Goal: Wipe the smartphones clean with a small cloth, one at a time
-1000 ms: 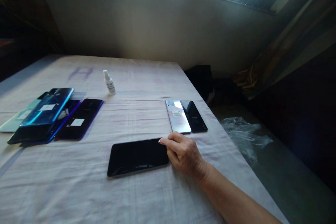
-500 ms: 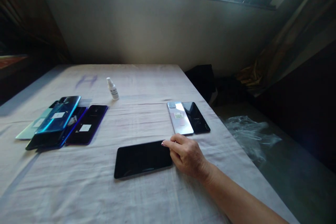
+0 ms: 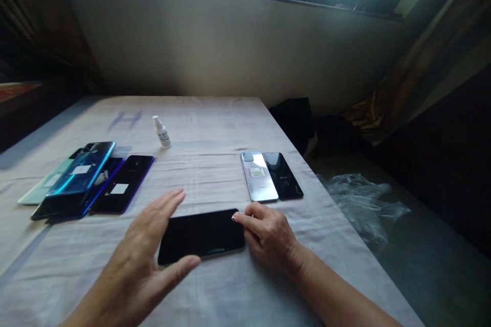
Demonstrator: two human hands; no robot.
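Right hand (image 3: 268, 235) gripped the black phone's (image 3: 201, 235) right end. Left hand (image 3: 149, 250) hovered open at the phone's left end, not touching.

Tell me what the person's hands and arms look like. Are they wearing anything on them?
Both are bare. The left hand and right hand wear no gloves, and no rings or bracelets show. The right forearm is uncovered with no sleeve or watch as far as the picture reaches. The right index fingertip has a pale, light-coloured nail. The left wrist is mostly cut off by the frame edge.
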